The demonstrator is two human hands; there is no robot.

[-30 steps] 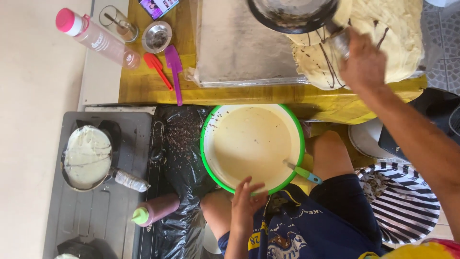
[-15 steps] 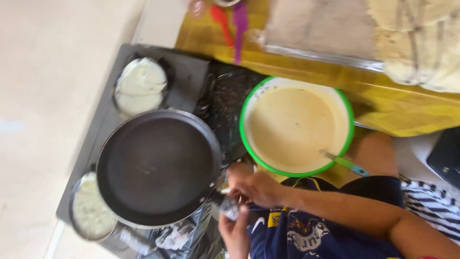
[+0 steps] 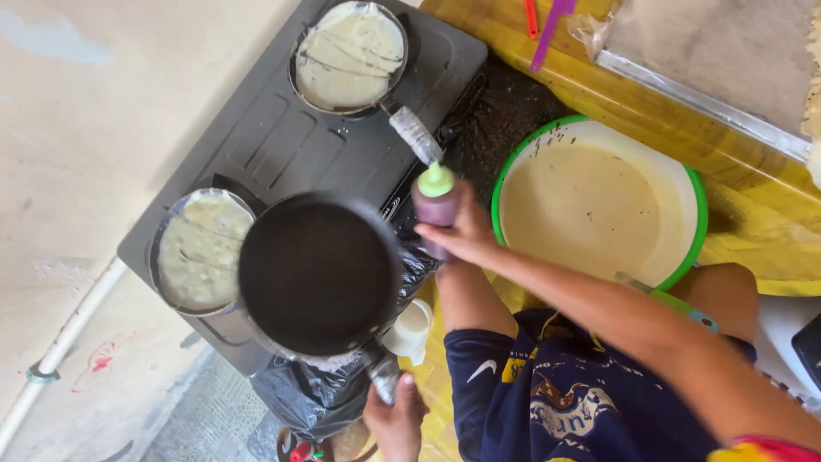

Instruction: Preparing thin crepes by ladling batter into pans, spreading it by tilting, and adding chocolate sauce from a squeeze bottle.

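Head view: squeeze bottle [image 3: 435,204] between right-hand fingers [image 3: 453,242]

Obstacles: black pan [image 3: 318,278] mid-frame; batter-filled pans at 9 o'clock [image 3: 201,250] and 12 o'clock [image 3: 349,56]; batter bowl [image 3: 599,201] at 3 o'clock. Free room: bare stove top [image 3: 282,141] between the pans, toward 11 o'clock.

Squeeze bottle [image 3: 436,198] now in right hand [image 3: 466,235]

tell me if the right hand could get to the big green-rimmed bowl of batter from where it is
Probably yes. The right hand is wrapped around a purple squeeze bottle with a green cap, right beside the green-rimmed bowl of pale batter. Nothing stands between them, but that hand is occupied.
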